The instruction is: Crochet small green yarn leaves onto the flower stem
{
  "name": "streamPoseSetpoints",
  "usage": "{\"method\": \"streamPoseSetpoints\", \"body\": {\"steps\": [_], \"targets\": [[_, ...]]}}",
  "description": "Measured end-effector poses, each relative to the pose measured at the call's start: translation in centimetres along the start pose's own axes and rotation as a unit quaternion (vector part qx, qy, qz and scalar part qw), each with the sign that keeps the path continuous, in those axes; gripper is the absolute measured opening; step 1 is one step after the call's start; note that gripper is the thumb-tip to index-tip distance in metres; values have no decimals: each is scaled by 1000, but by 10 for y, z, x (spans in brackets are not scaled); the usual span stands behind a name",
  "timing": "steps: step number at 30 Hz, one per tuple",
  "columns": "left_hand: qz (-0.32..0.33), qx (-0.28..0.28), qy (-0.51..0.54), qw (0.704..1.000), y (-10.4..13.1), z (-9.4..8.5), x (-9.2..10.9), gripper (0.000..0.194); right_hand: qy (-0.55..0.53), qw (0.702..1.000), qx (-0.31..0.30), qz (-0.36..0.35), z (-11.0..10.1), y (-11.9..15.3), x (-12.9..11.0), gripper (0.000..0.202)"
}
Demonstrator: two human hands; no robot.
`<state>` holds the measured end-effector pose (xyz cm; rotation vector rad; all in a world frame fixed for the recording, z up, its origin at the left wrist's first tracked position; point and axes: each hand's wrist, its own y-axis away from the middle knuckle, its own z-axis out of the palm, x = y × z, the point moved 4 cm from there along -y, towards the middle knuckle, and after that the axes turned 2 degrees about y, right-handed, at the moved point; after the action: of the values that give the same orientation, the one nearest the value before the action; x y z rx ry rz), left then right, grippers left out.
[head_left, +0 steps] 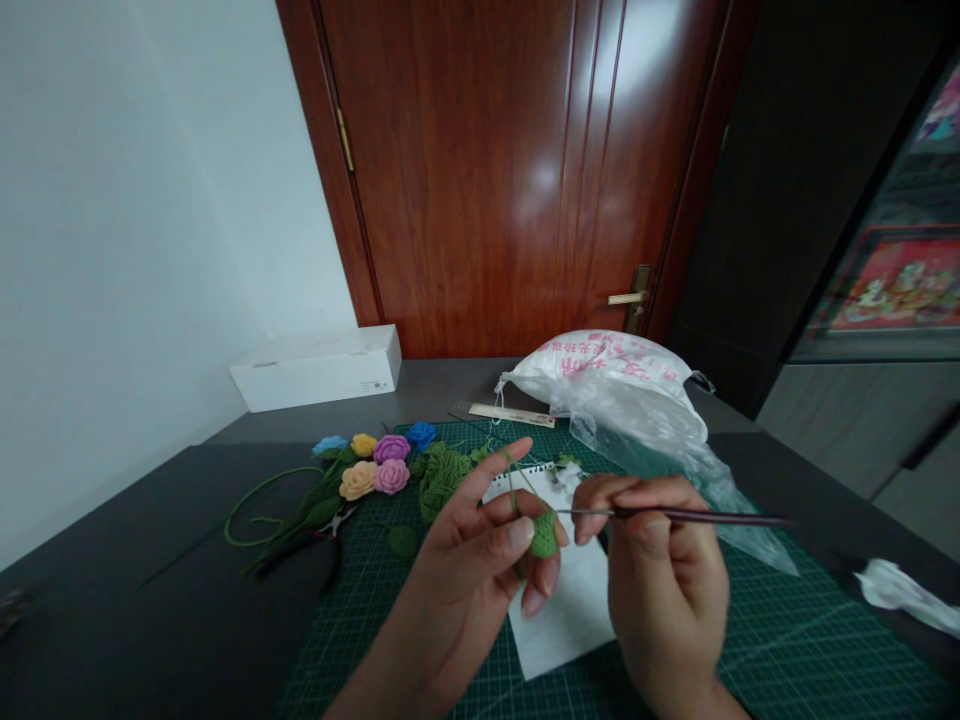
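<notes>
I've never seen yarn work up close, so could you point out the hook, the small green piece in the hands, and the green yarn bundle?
Hook [739, 518]: head view, on its dark handle.
Small green piece [544, 538]: head view, on its stitched face.
Green yarn bundle [441, 482]: head view, on its gathered strands.

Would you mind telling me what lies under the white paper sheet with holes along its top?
The green gridded cutting mat shows around the white paper sheet, so it presumably continues beneath; anything else under there is covered.
</notes>
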<state>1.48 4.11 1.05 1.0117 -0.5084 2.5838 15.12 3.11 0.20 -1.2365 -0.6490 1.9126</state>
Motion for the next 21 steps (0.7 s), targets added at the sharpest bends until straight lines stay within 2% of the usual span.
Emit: {"method": "streamPoseSetpoints", "body": {"steps": [4, 8, 10, 13, 16, 18, 21], "targets": [[0, -27, 0, 1000, -2, -1, -1, 51, -132, 981, -37, 139, 6, -7, 9, 21], [48, -10, -73, 996, 0, -3, 0, 55, -176, 953, -65, 236, 12, -6, 16, 23], [76, 9, -121, 990, 1, -4, 1, 62, -149, 960, -55, 231, 12, -4, 17, 22], [96, 42, -171, 980, 3, -4, 1, 65, -54, 987, -36, 148, 8, -2, 15, 15], [98, 65, -196, 974, 3, -6, 0, 65, 4, 996, -40, 79, 5, 1, 11, 9], [98, 74, -206, 971, 3, -7, 0, 65, 5, 996, -37, 77, 4, 2, 11, 8], [103, 80, -215, 968, 3, -7, 0, 64, -42, 991, -31, 124, 2, 1, 14, 13]]}}
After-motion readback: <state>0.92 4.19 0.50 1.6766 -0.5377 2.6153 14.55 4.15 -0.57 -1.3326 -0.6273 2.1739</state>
